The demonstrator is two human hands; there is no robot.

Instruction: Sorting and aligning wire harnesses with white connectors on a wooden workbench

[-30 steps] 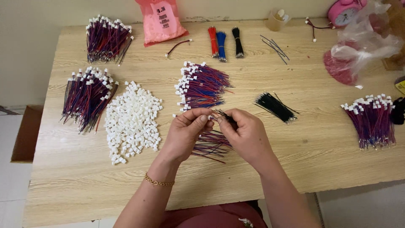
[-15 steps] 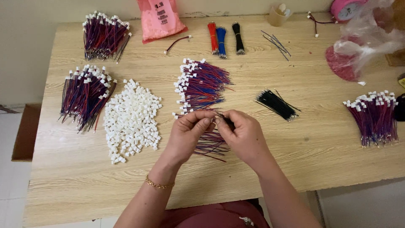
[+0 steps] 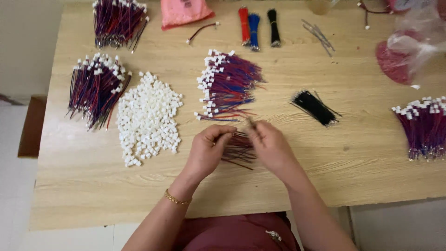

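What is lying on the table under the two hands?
A small bundle of red and dark wires lies on the wooden table between and beneath the left hand and right hand. The hands hide the bundle's ends.

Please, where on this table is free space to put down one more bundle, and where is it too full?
Bare wood lies along the near edge of the table, below the pile of white connectors, and between the black wire bundle and the far-right wire bundle. It is crowded around the left hand, right hand and centre wire bundle.
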